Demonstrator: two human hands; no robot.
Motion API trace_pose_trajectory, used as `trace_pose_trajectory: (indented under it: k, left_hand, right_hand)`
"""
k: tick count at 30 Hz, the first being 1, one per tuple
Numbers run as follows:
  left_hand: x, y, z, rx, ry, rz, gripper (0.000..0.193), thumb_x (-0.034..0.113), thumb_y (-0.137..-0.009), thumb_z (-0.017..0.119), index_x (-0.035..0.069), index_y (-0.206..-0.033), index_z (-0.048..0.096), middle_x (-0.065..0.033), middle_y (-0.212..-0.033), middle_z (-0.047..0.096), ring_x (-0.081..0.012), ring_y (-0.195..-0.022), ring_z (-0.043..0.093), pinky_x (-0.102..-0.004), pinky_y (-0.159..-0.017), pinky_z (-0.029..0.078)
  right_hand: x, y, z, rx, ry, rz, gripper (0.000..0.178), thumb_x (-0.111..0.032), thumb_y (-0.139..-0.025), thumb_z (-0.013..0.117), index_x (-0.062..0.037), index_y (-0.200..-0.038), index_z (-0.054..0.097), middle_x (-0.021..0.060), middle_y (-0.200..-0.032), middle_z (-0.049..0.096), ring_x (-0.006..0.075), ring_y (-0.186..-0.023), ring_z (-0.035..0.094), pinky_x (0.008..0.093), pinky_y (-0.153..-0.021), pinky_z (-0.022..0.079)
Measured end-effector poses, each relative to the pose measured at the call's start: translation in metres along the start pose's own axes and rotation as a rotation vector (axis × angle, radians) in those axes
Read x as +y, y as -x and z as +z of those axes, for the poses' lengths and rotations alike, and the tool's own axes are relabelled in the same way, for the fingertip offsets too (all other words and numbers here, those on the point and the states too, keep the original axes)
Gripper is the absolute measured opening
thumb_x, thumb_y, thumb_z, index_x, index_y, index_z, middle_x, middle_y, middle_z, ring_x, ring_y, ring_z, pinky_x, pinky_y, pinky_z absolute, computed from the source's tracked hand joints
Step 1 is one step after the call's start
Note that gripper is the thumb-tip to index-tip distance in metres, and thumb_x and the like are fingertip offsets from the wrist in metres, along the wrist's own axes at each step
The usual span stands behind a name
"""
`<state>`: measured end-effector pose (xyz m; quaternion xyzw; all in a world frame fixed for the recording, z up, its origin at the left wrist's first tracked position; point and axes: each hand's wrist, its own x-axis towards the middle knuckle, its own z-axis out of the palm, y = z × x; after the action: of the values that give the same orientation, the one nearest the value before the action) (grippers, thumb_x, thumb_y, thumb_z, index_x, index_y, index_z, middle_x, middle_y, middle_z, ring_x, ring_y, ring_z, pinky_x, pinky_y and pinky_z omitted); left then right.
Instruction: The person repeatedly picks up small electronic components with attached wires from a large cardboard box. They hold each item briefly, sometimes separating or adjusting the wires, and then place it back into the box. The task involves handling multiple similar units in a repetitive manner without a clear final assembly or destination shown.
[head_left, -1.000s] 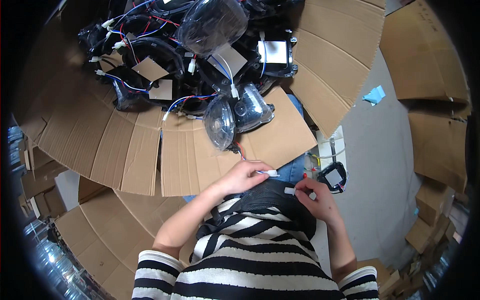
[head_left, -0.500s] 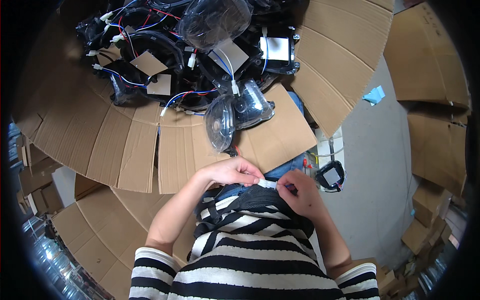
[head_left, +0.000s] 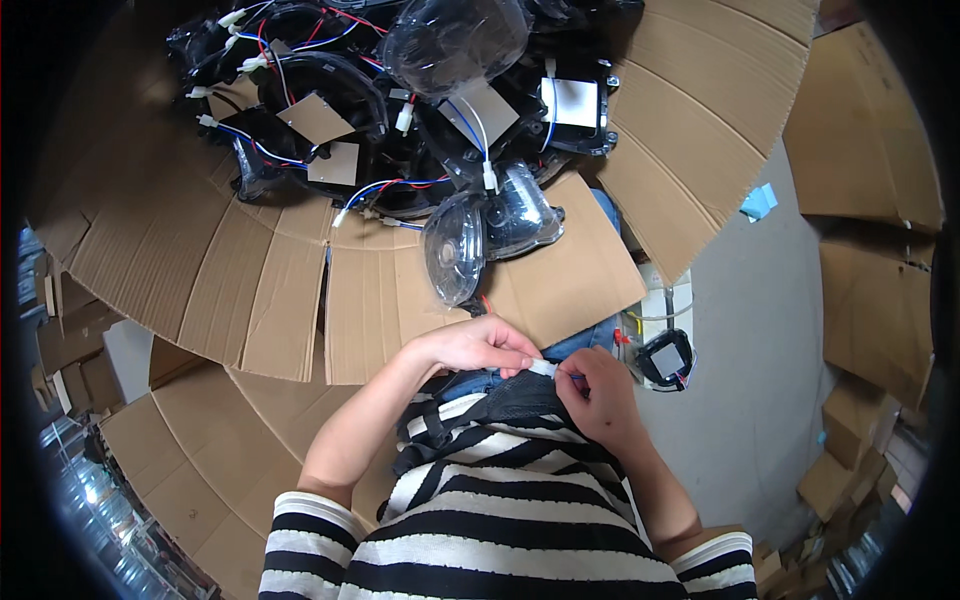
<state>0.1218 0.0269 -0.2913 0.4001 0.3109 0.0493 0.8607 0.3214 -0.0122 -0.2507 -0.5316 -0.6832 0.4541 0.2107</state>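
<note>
My left hand (head_left: 487,345) pinches a small white plastic connector (head_left: 543,368) between thumb and fingers, just above my lap. At the connector's other end my right hand (head_left: 600,390) is closed, its curled fingers around what look like thin wires, mostly hidden. Beyond my hands, a clear-wrapped round lamp unit (head_left: 454,249) lies on the carton flap. A second wrapped lamp unit (head_left: 524,212) leans beside it. Behind these is a heap of black lamp housings (head_left: 350,90) with pale square plates and red, white and blue wires ending in white connectors.
A large open cardboard carton (head_left: 270,300) spreads its flaps around the heap. To my right, a black lamp housing (head_left: 665,360) with a pale plate sits by a white surface. Blue scrap (head_left: 759,203) lies on the grey floor (head_left: 740,320); more cardboard boxes (head_left: 865,130) line the right side.
The view has shifted slightly, so the heap and carton appear a little farther right. Both hands keep their hold, with the connector between them.
</note>
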Motion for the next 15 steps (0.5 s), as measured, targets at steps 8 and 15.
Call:
trace_pose_trajectory:
  k: [8,15]
  left_hand:
    - [0.008,0.045,0.018,0.728,-1.161,0.403,0.023,0.007,-0.072,0.055,0.005,-0.094,0.057,-0.0101,-0.103,0.051,-0.0241,-0.092,0.050,-0.0341,-0.077,0.040]
    - [-0.041,0.078,0.027,0.249,-1.843,0.369,0.022,0.019,-0.071,0.048,0.005,-0.087,0.056,-0.0085,-0.112,0.046,-0.0226,-0.107,0.040,-0.0361,-0.095,0.029]
  right_hand:
    - [0.011,0.011,-0.032,-0.015,-0.075,0.264,0.005,-0.002,-0.067,0.057,-0.0012,-0.070,0.052,0.0097,-0.062,0.050,0.0204,-0.055,0.050,0.0281,-0.050,0.039]
    - [0.003,0.010,-0.032,-0.073,-0.067,0.199,0.005,-0.002,-0.068,0.057,-0.0010,-0.071,0.054,0.0086,-0.063,0.052,0.0183,-0.054,0.051,0.0258,-0.049,0.040]
